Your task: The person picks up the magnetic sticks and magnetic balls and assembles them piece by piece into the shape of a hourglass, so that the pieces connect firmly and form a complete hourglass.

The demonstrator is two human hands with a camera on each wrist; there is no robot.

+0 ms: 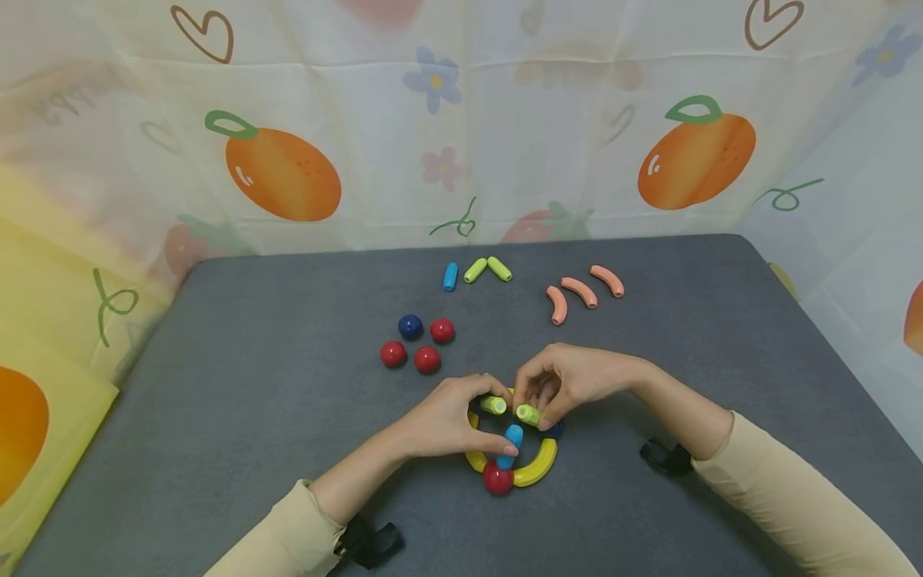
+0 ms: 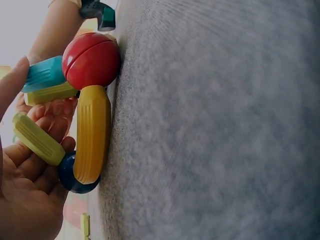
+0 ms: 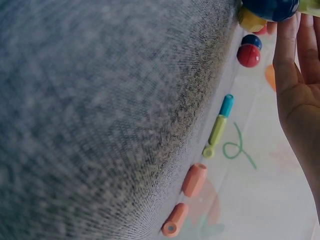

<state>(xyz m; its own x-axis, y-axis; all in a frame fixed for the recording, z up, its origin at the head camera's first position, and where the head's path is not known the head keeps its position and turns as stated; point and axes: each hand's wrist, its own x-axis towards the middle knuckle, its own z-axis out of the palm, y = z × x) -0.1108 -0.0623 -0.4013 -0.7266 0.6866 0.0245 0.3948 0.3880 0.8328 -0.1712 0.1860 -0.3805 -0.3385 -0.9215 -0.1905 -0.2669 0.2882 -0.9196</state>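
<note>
A ring of yellow curved sticks [image 1: 537, 465] and balls lies on the table, a red ball [image 1: 498, 478] at its near side and a dark blue ball [image 2: 80, 175] at another joint. From it rise a blue stick [image 1: 509, 453] and two green sticks, left [image 1: 493, 405] and right [image 1: 528, 414]. My left hand [image 1: 443, 418] reaches round the left side, thumb on the blue stick and fingers about the left green stick. Pinched by my right hand [image 1: 573, 381] is the right green stick, above a dark blue ball [image 3: 272, 6]. Fingers hide the ring's far side.
Behind the ring are several loose balls, red [image 1: 428, 360] and dark blue [image 1: 410, 326]. Farther back lie a loose blue stick [image 1: 450, 276], two loose green sticks [image 1: 476, 270] and three salmon curved sticks [image 1: 579, 292]. A printed cloth [image 1: 461, 128] hangs beyond the table [image 1: 288, 336].
</note>
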